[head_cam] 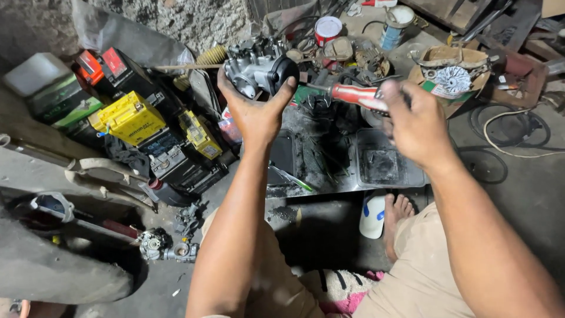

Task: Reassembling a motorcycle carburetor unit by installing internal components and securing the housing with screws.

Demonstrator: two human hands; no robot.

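I'm holding up a grey metal carburettor body (259,69) over the cluttered workshop floor (518,188).
My left hand (256,115) is gripping it from below, fingers wrapped around; my right hand (418,123) is closing on a red-handled screwdriver (353,94) pointing toward it.

Open air around both raised hands. Below them, grimy metal tray (329,176) largely bare, clear plastic tub (388,165) open-topped. Left blocked by stacked batteries (132,118); far side crowded with cans (327,28) and engine parts (353,59). Bare foot (397,221) beside tray edge.
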